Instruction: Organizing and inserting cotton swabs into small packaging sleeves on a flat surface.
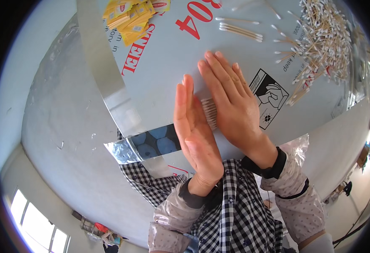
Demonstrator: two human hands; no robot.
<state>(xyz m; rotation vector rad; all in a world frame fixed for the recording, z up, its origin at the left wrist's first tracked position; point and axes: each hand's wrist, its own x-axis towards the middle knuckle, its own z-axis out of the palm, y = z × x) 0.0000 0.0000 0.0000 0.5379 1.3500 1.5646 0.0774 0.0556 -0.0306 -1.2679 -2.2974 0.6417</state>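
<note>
Both hands stand straight-fingered and facing, with a narrow gap between: left hand on one side, packed row of cotton swabs in the gap, right hand on the other. Whether the palms squeeze the row or merely flank it, I cannot tell. If the left palm tilts away, swabs could spill on that side; uneven pressure might skew them. Just beyond the right fingertips, a few stray swabs could roll if brushed; well right of the grip, a loose heap could scatter if the right hand swung outward. As for containers, yellow packets lie piled beyond and left of the grip, their contents hidden; clear plastic sits right of the grip, nearer the body, its contents unclear.
</note>
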